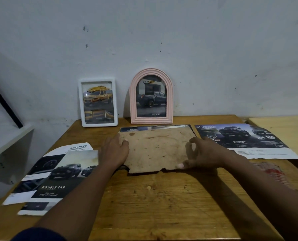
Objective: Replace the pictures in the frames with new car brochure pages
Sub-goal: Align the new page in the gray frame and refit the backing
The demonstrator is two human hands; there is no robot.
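Backing board [155,150], flat over a face-down frame [162,126] near the table's [153,197] far edge, long axis left-to-right (parallel to it): left hand [114,150] grips its left end, right hand [203,153] pinches its right end.

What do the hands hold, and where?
The brown backing board: left hand at its left edge, right hand at its near right corner.
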